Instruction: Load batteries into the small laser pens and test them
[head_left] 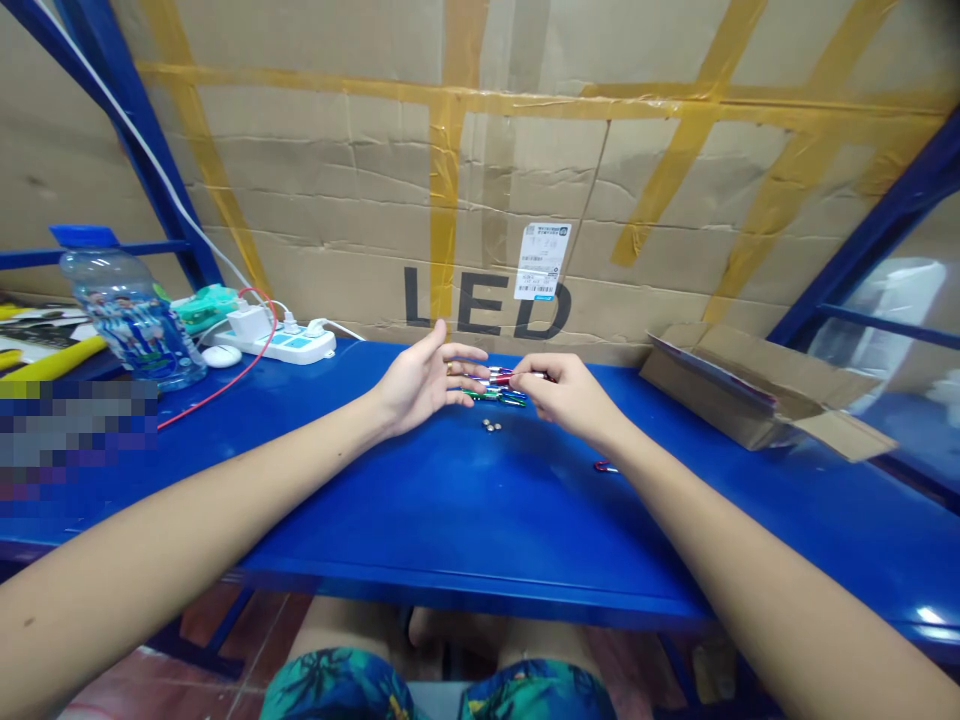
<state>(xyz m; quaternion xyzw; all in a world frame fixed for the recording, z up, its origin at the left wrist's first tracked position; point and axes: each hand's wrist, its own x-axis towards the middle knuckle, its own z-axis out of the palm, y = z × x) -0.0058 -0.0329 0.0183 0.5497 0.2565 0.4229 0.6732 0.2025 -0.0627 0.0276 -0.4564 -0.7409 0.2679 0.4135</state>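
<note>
Several shiny coloured pens (504, 400), among them green and blue ones, lie together toward the back of the blue table. My right hand (562, 395) pinches a red pen (501, 380) between thumb and fingers, just over that group. Left of it, my left hand (424, 385) is open, palm turned toward the pens, fingers stretched out with a ring on one. Its fingertips overlap the pens' left ends, and whether they touch cannot be made out. In front of the pens sit several small metal pieces (491, 426). A red carabiner-like clip (604, 467) lies partly behind my right forearm.
An open cardboard box (720, 405) stands at the right. On the left are a blue-capped bottle (135, 310), a white power strip (292, 343), a red cable (225, 393) and yellow-handled tools (56, 366). A large cardboard sheet (337, 200) closes off the back.
</note>
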